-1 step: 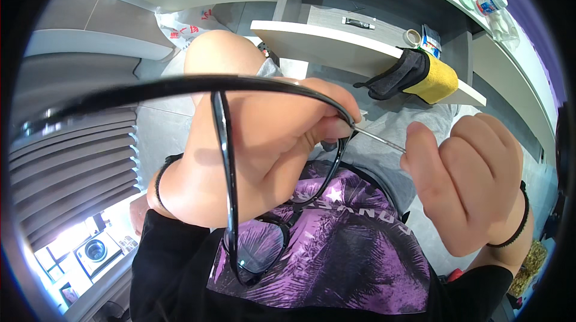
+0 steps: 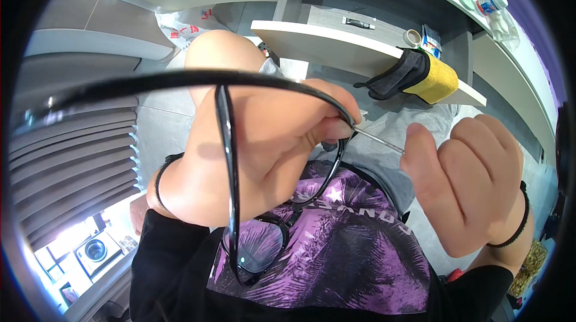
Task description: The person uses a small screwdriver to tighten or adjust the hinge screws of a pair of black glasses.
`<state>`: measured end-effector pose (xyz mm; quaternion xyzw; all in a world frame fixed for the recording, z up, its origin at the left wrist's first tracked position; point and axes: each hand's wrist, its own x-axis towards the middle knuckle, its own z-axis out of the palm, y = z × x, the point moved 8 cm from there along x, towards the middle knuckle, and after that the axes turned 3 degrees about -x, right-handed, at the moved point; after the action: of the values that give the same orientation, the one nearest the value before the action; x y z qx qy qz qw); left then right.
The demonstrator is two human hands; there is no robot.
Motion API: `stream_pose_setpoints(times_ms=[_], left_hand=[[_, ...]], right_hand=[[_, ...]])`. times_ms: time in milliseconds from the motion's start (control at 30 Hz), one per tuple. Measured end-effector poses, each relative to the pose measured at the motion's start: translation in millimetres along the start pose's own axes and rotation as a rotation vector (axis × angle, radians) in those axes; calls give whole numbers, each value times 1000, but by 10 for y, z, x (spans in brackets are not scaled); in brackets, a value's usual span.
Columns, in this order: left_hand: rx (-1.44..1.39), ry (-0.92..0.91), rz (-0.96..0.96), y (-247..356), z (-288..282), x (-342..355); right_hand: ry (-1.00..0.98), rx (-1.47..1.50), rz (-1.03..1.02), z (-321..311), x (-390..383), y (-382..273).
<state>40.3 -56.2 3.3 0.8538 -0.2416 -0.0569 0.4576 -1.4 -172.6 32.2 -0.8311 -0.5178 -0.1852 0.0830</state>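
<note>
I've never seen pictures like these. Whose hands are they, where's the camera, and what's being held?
No machine here: these are a person's own bare hands. The camera is worn on their head, looking down; its wide lens bends straight edges. The left hand holds black-framed glasses. The right hand holds a thin metal rod that reaches the frame beside the left hand. Beyond, an open drawer has a black-and-yellow cloth over its front and a small black-and-white item inside.
</note>
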Motion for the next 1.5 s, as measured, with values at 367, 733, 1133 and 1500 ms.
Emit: stream_pose_setpoints(times_ms=[367, 733, 1133, 1500], left_hand=[[-269, -287, -172, -176, 131, 69], [-640, -741, -584, -421, 484, 48], [-1010, -1061, -690, -339, 732, -123], [-828, -447, -161, -421, 362, 230]], right_hand=[[-78, 37, -19, 12, -19, -6], [-68, -66, -193, 16, -23, -194], [-85, -286, -224, -84, -70, -277], [-66, -95, -45, 9, -204, 185]])
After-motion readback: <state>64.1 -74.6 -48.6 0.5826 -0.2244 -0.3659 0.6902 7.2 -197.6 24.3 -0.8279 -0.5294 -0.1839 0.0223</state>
